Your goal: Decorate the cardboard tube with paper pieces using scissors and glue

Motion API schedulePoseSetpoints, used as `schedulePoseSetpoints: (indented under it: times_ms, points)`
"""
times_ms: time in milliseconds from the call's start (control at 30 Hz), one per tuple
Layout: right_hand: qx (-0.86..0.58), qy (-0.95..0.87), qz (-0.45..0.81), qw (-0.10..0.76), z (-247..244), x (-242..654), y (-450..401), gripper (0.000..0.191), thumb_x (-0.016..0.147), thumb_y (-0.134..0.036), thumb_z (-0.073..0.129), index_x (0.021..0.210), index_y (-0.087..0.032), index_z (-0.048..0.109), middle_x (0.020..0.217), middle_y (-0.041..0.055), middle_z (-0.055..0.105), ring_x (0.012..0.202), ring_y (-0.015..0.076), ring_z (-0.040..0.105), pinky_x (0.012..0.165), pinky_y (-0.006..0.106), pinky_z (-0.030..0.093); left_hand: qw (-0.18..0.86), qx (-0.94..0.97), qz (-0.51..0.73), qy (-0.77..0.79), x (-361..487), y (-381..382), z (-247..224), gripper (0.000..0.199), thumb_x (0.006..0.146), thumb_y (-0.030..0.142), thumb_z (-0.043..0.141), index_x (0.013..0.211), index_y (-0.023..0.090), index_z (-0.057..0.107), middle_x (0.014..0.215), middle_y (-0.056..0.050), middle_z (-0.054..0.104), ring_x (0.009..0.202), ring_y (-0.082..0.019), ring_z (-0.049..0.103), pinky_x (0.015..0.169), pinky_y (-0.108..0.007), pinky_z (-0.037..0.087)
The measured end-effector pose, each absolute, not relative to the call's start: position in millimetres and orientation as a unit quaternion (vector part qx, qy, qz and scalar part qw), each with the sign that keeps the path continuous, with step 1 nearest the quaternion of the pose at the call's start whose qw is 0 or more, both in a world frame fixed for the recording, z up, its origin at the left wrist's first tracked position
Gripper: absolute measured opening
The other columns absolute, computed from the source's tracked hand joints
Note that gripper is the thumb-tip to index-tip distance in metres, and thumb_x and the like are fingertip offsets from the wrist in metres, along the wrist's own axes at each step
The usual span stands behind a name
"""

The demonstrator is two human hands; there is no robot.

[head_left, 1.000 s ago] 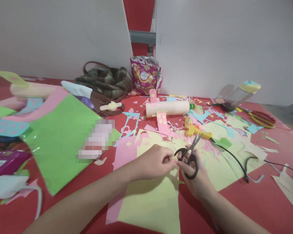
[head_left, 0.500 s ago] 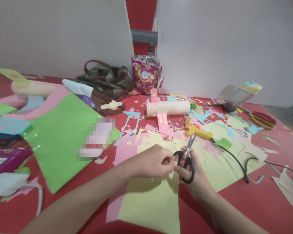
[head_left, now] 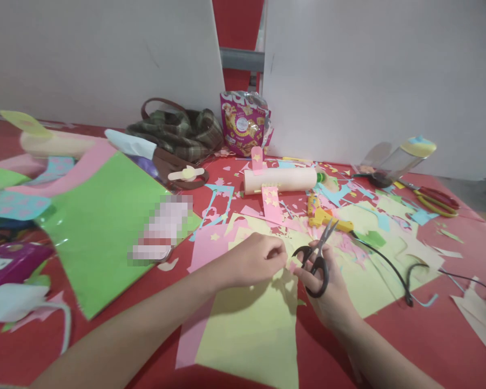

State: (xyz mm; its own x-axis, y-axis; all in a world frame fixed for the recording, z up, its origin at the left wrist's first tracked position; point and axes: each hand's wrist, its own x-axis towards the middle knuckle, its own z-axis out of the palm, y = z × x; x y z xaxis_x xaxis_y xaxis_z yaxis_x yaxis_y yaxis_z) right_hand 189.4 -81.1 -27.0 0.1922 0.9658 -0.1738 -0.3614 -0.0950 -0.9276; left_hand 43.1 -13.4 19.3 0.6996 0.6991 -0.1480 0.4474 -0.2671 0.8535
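Black-handled scissors rest in my right hand, blades pointing up and away and slightly apart. The thumb and fingers of that hand also pinch a small pale yellow paper piece. My left hand is closed, its fingertips pressed together beside this piece; whatever they hold is too small to make out. Below both hands lies a yellow sheet, partly over a pink sheet. Beyond them is a white paper tube with pink star-dotted strips.
A yellow glue gun with a black cord lies behind the scissors. Green sheet and blurred phone are at the left. A snack bag, plaid bag, clear bottle and red-handled tool stand or lie farther back.
My right hand and the scissors have shifted slightly right, and the scissors have tilted right. The small paper piece now shows more clearly between the hands.
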Motion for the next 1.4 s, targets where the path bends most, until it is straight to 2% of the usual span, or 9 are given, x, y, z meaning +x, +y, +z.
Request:
schedulePoseSetpoints:
  times_ms: [100,233,433,633,900,1067,1200,1400]
  points:
    - [-0.492,-0.315,0.557,0.59,-26.3,188.8,-81.5,0.043,0.061,-0.014,0.067,0.091,-0.027,0.039,0.07,-0.0063,0.05,0.046,0.0056,0.044,0.039,0.016,0.033,0.484,0.8,0.11,0.337,43.7,-15.6,22.0,0.022,0.074,0.029,0.037,0.063,0.015,0.051,0.053,0.003,0.046,0.045,-0.007,0.04,0.043,-0.019,0.027]
    - [-0.491,-0.319,0.554,0.592,-25.6,187.9,-81.6,0.043,0.06,-0.016,0.068,0.089,-0.028,0.039,0.069,-0.0079,0.05,0.042,0.0042,0.041,0.036,0.015,0.031,0.464,0.819,0.113,0.319,45.9,-17.0,23.3,0.023,0.075,0.024,0.037,0.054,0.015,0.044,0.049,0.004,0.041,0.044,-0.006,0.036,0.042,-0.018,0.025]
    - [-0.498,-0.314,0.547,0.595,-24.5,186.6,-81.5,0.043,0.059,-0.018,0.069,0.087,-0.028,0.039,0.067,-0.0089,0.049,0.04,0.0033,0.04,0.036,0.014,0.03,0.46,0.819,0.123,0.322,46.6,-17.0,19.4,0.022,0.074,0.022,0.038,0.054,0.015,0.041,0.048,0.004,0.039,0.044,-0.006,0.033,0.041,-0.018,0.023]
    - [-0.496,-0.314,0.545,0.599,-22.6,186.3,-82.2,0.042,0.059,-0.016,0.069,0.086,-0.027,0.04,0.067,-0.0081,0.05,0.046,0.0039,0.042,0.041,0.014,0.033,0.457,0.821,0.112,0.323,47.7,-18.0,16.4,0.024,0.076,0.026,0.038,0.054,0.016,0.036,0.048,0.005,0.032,0.044,-0.006,0.029,0.04,-0.018,0.021]
    - [-0.494,-0.326,0.543,0.596,-25.6,186.1,-80.7,0.042,0.059,-0.019,0.069,0.088,-0.026,0.039,0.066,-0.0071,0.051,0.047,0.0055,0.042,0.043,0.016,0.032,0.456,0.823,0.111,0.32,50.6,-18.6,16.0,0.024,0.078,0.025,0.037,0.056,0.015,0.041,0.05,0.005,0.037,0.046,-0.006,0.032,0.042,-0.017,0.022]
    - [-0.497,-0.347,0.557,0.567,-27.3,187.5,-82.2,0.039,0.063,-0.016,0.066,0.088,-0.027,0.039,0.069,-0.0067,0.051,0.054,0.007,0.045,0.047,0.017,0.035,0.447,0.823,0.096,0.336,46.9,-14.2,18.5,0.026,0.078,0.028,0.037,0.055,0.015,0.04,0.049,0.005,0.036,0.045,-0.006,0.031,0.042,-0.018,0.022]
    - [-0.484,-0.385,0.596,0.513,-24.6,186.4,-83.4,0.035,0.066,-0.016,0.063,0.088,-0.026,0.039,0.07,-0.0053,0.05,0.056,0.008,0.045,0.049,0.019,0.035,0.417,0.82,0.133,0.368,40.0,-4.3,25.2,0.024,0.076,0.028,0.04,0.055,0.016,0.037,0.051,0.005,0.035,0.049,-0.007,0.033,0.045,-0.018,0.025]
    - [-0.445,-0.405,0.639,0.479,-26.1,185.0,-84.9,0.027,0.072,-0.032,0.057,0.091,-0.024,0.041,0.07,-0.0028,0.049,0.054,0.0091,0.045,0.051,0.023,0.034,0.401,0.793,0.165,0.428,28.4,6.4,40.0,0.024,0.078,0.03,0.036,0.062,0.015,0.044,0.056,0.004,0.038,0.052,-0.008,0.036,0.048,-0.02,0.027]
